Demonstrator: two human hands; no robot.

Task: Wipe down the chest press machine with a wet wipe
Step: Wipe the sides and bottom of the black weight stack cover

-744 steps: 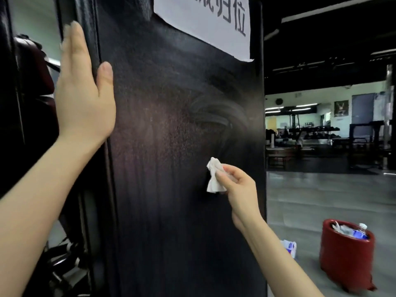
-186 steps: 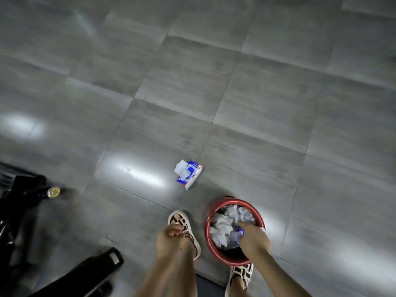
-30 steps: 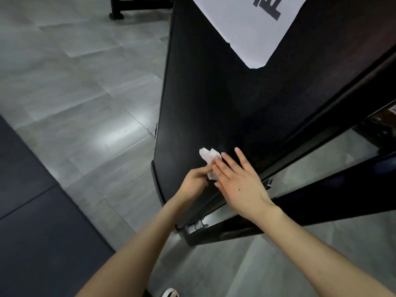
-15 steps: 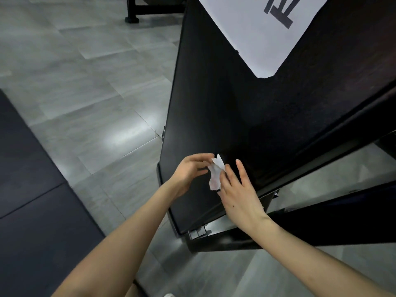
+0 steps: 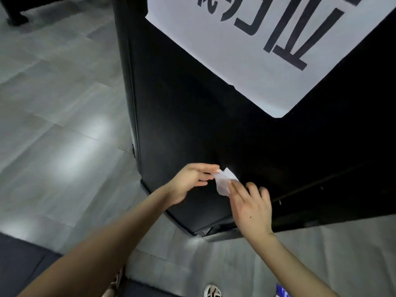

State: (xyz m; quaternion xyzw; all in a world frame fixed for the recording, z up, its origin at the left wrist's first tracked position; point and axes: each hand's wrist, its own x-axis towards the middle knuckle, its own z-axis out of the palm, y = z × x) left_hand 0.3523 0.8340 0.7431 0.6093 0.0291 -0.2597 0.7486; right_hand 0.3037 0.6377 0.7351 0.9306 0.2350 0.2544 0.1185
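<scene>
The chest press machine's tall black panel (image 5: 192, 129) fills the middle of the head view and reaches down to the floor. A small white wet wipe (image 5: 224, 182) is held in front of its lower part. My left hand (image 5: 190, 183) pinches the wipe's left corner with thumb and fingertips. My right hand (image 5: 250, 206) holds the wipe's right side, its fingers fairly straight and its back toward me. Both hands sit close together just off the panel; whether the wipe touches the panel I cannot tell.
A white paper sign (image 5: 257, 46) with large black characters hangs on the panel's upper part. Grey floor tiles (image 5: 53, 125) spread to the left. A dark mat (image 5: 25, 266) lies at the bottom left. My sandalled feet (image 5: 212, 291) show at the bottom edge.
Over the last second the view has moved closer to the panel. My two hands have drawn slightly apart, spreading the wipe between them.
</scene>
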